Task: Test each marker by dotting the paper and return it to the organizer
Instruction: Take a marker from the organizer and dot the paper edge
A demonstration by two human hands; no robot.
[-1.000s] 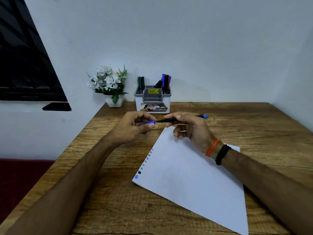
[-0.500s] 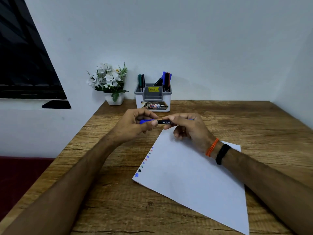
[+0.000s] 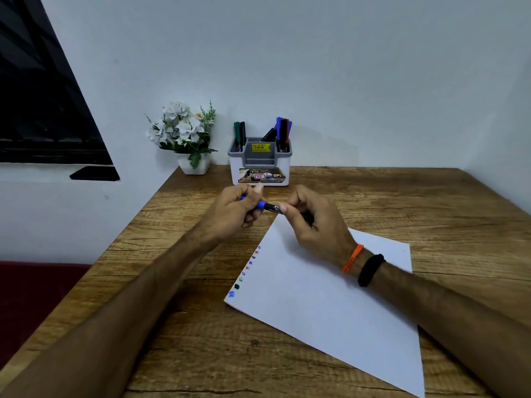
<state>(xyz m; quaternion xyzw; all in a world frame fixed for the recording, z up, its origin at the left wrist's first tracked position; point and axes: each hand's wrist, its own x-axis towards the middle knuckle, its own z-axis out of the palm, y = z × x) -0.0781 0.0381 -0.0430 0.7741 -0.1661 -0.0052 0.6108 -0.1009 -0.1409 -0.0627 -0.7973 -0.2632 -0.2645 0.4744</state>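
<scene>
Both hands grip one slim black marker [image 3: 269, 207] with a blue cap: left hand [image 3: 238, 209] around the cap, right hand [image 3: 313, 222] pinching the barrel, above smooth white paper [image 3: 330, 305] near the wood-grain table's [image 3: 431, 202] far edge.

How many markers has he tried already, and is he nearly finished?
A row of colored dots runs along the paper edge, so several are tested. Both the left hand and right hand hold a blue-capped marker. It isn't yet back in the organizer.

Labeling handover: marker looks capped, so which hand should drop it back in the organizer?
Right, probably. The right hand grips the marker barrel, while the left hand pinches only the blue cap end. Organizer sits straight ahead, similarly near both.
</scene>
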